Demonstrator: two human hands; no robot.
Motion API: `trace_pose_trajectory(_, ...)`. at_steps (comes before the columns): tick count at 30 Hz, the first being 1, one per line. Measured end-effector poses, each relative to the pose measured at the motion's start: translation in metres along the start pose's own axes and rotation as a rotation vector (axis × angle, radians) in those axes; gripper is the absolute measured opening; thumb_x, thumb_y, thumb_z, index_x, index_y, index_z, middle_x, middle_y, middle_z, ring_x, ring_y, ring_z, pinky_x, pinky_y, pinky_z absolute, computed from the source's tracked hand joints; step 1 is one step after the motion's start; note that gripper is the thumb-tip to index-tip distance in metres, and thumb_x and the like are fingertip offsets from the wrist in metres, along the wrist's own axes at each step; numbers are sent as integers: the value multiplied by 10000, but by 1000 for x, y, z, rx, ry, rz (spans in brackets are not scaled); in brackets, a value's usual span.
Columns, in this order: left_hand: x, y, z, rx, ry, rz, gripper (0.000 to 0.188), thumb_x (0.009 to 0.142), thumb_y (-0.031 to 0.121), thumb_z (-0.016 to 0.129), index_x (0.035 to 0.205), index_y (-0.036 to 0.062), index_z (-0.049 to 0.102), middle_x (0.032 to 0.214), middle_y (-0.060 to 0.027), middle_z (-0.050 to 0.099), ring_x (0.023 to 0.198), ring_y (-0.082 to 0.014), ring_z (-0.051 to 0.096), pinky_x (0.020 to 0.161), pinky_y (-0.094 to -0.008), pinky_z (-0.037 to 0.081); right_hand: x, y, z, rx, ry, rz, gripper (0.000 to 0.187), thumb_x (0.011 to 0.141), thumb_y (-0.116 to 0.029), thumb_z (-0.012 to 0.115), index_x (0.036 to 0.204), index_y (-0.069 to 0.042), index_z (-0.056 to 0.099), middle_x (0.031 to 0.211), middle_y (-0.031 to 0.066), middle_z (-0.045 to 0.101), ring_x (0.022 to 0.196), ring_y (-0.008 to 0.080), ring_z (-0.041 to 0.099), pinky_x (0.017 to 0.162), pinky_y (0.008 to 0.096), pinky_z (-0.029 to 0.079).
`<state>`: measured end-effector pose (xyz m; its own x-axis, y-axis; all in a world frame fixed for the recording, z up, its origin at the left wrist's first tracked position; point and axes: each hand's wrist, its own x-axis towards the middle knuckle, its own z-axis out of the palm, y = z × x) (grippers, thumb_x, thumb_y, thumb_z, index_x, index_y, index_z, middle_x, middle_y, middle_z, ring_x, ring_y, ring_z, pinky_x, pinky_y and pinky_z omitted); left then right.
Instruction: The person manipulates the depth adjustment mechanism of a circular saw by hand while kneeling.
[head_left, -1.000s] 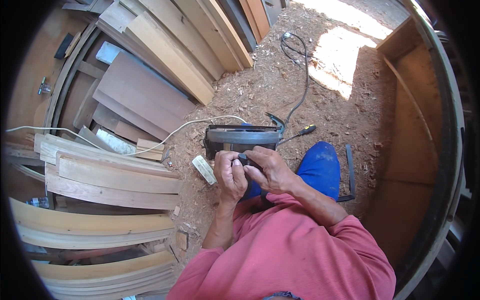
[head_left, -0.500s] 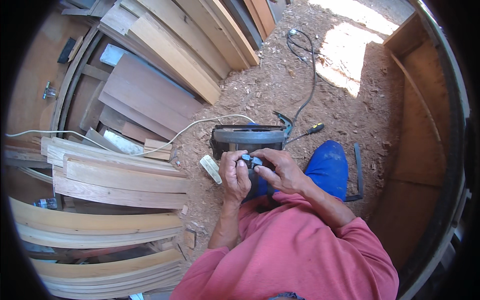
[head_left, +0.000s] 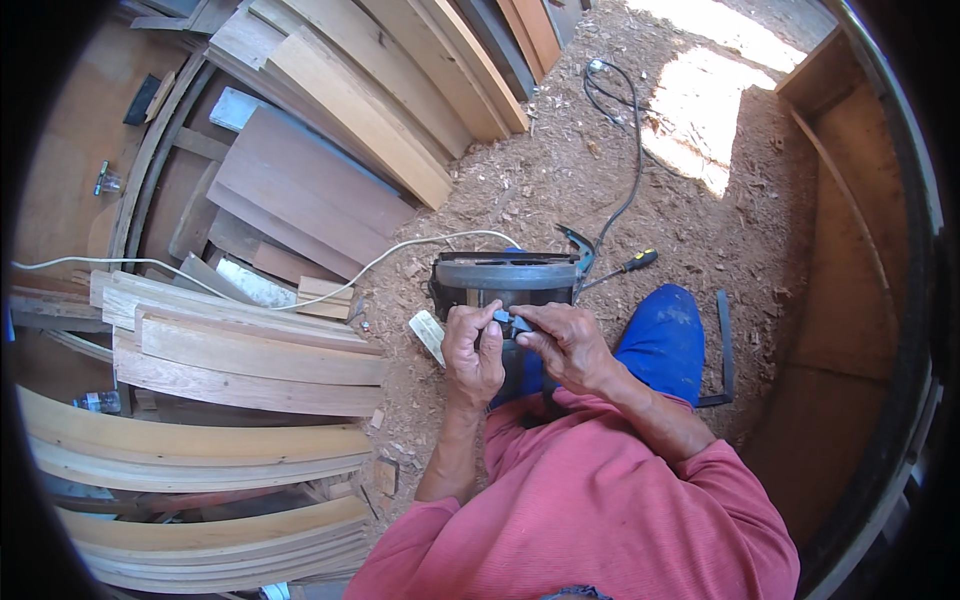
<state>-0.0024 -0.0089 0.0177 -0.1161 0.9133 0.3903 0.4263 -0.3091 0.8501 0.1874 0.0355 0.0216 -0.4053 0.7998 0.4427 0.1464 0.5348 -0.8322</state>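
Left grip and right grip are pinching a small blue-grey part, can't tell if it's one piece or two. Dark grey-banded object just beyond it, screwdriver on the floor off to the right.

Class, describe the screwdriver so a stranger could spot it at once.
Find the blue trouser leg beside the right hand. Just beyond it on the floor lies the screwdriver, its yellow-and-black handle unlike the plain dark cable nearby.

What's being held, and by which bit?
Small blue-grey pieces, pinched at their outer ends by the left hand and right hand; whether they join is unclear.
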Motion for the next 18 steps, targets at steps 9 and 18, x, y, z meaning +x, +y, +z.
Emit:
trace_pose_trajectory(9, 12, 19, -6, 280, -188, 230, 657, 794, 217, 682, 1365, -92, 580, 1206, -255, 667, 1022, -419, 613, 949, -540, 479, 4, -4, -11, 172, -123, 231, 448, 888, -96, 820, 1306, 18, 704, 985, 200, 766, 895, 318, 765, 812, 416, 589)
trace_pose_trajectory(18, 2, 22, -9, 342, -167, 182, 693, 818, 235, 682, 1422, -93, 596, 1155, -240, 621, 1009, -383, 585, 960, -515, 483, 21, 21, -17, 447, -389, 206, 841, 912, -256, 849, 1626, -50, 456, 1090, 130, 761, 995, 166, 673, 930, 357, 523)
